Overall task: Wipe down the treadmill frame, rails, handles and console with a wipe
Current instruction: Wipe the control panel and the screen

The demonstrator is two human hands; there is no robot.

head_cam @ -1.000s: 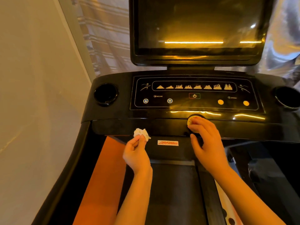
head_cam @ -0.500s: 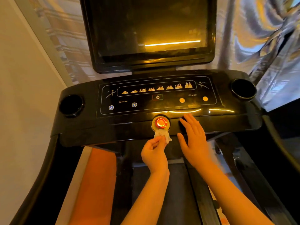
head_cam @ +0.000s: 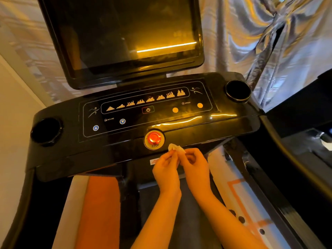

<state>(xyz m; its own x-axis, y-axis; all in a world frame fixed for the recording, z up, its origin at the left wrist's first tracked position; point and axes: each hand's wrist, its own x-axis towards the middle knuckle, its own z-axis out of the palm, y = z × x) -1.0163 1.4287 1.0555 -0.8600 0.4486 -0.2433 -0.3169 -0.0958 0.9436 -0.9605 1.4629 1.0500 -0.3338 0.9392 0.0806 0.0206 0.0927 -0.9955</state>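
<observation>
Pinching the wipe point(head_cam: 175, 147) from both sides, your left hand point(head_cam: 166, 170) and right hand point(head_cam: 195, 167) meet at the front edge of the console point(head_cam: 188, 126), thumbs and forefingers curled on the small crumpled wad. It sits just right of the red stop button point(head_cam: 154, 138) (whether it touches the console, you cannot tell). Your hands cover part of the label point(head_cam: 153, 161) below. The dark screen point(head_cam: 125, 42) stands above, a cup holder point(head_cam: 45, 131) at each end, a silvery curtain point(head_cam: 251, 42) behind.
</observation>
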